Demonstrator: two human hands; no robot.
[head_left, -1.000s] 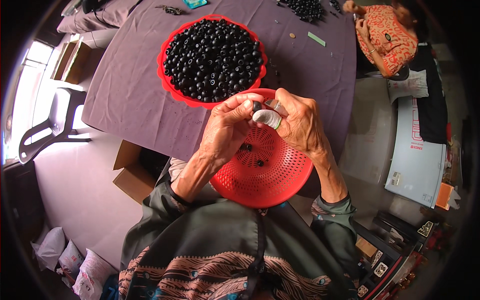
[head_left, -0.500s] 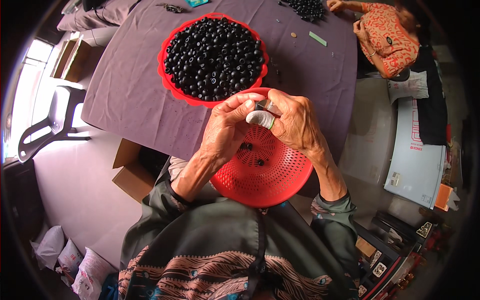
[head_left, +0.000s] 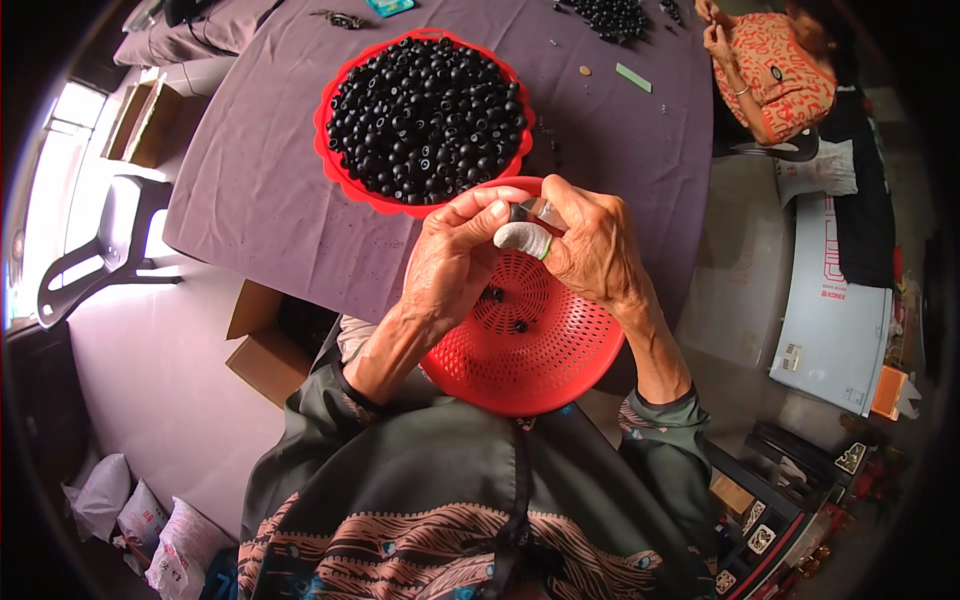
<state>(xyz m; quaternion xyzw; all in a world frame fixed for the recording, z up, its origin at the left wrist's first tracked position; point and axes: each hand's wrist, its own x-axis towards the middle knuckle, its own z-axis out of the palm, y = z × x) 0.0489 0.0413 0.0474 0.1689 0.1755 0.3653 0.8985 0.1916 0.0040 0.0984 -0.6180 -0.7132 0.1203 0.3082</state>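
Observation:
My left hand pinches a small black round piece between thumb and fingertips. Closed around a short metal blade, my right hand meets the left one, and the blade lies against the black piece. A white knitted finger cot with a green edge covers the right thumb. Below both hands a red plastic colander rests at my lap, with a few black pieces in it. Just beyond, on the table, stands a red scalloped basket heaped with black round hollow pieces.
A purple cloth covers the table. At its far side lie a pile of black pieces and a green strip. A co-worker in an orange patterned top sits at the far right. An open cardboard box and a dark chair stand left.
My hands keep nearly the same pose, with the blade against the black piece. The co-worker's hands have drawn back from the table toward their body and come together.

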